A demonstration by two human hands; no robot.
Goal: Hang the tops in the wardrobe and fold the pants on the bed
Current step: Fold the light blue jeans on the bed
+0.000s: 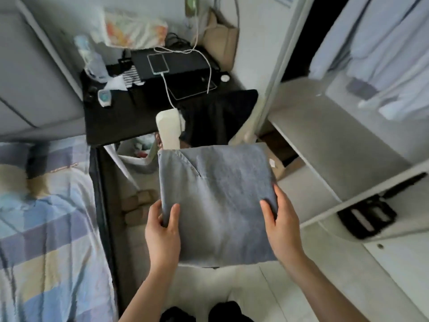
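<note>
Both hands, left hand [162, 225] and right hand [282, 219], grasp the folded grey jeans [217, 203] at frame centre, off the bed [46, 205]. Keep the edges pinched level so the fold survives being set down.

Folded pants [218, 203] held between bed [46, 217] at left and wardrobe [336, 147] at right, desk [120, 117] behind.

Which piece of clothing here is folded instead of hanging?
The grey pants, held flat between both hands; the pale tops hang in the wardrobe on the right.
</note>
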